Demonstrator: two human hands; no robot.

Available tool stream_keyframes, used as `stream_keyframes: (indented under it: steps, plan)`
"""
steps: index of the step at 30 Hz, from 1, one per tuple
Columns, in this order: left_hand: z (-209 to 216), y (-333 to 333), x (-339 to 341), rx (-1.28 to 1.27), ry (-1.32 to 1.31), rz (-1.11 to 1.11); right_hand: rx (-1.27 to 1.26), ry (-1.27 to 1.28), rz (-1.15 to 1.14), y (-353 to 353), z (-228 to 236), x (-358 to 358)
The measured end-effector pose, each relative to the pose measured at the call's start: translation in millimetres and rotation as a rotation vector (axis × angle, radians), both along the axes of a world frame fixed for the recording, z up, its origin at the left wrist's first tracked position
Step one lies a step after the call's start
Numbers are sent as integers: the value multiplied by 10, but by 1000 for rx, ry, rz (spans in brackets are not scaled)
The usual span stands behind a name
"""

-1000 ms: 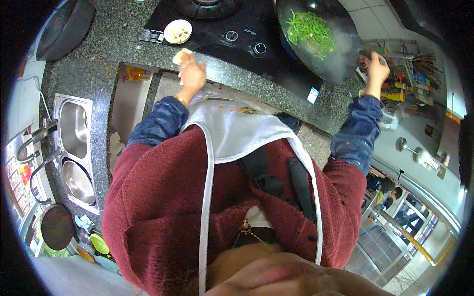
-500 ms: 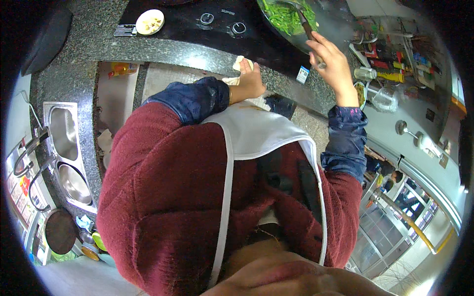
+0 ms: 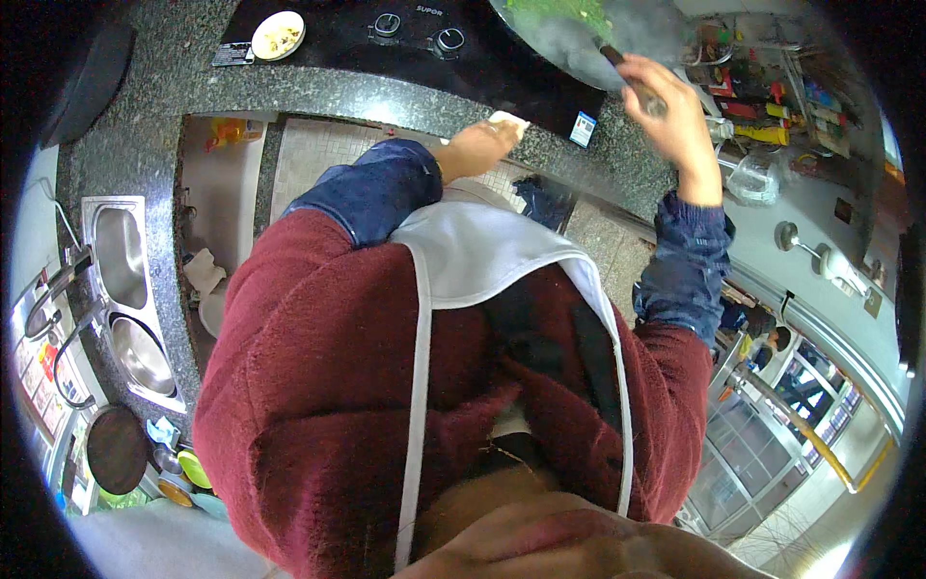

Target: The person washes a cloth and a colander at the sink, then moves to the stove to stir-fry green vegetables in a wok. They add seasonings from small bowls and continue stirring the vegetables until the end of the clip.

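At the right of the cooktop, my right hand [image 3: 679,114] is closed round the dark handle of a cooking spatula [image 3: 617,58]. The spatula's far end goes into a wok [image 3: 555,56], where steam and the picture's edge hide its blade. Chopped green vegetables [image 3: 564,12] lie in the wok, blurred by the steam. My left hand [image 3: 478,148] is at the counter's front edge, fingers closed on a folded white cloth [image 3: 509,123] that shows past the fingertips.
A black cooktop [image 3: 338,39] with two knobs bears a small white bowl [image 3: 279,37] holding pale bits. A speckled stone counter [image 3: 318,94] runs along its front. Bottles and jars [image 3: 762,130] stand at the right; a double sink [image 3: 121,256] is at the left.
My right hand has moved right and slightly down with the spatula. My left hand has closed more on the cloth and sits nearer the counter edge. More steam covers the vegetables.
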State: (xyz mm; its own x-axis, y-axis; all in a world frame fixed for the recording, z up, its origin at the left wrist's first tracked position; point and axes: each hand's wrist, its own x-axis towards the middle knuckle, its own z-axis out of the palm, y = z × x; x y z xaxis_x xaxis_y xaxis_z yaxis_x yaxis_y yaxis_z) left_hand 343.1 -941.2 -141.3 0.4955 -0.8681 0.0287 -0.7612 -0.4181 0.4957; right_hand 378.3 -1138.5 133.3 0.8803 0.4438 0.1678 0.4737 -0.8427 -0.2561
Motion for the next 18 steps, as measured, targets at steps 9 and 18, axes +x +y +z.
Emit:
stream_keyframes:
  steps: [9, 18]
  plan:
    - [-19, 760, 58, -10, -103, 53, 117, -50, -125, -39, -366, 103]
    - [-86, 912, -5, -46, -72, -25, 66, 13, -45, 12, -70, 13]
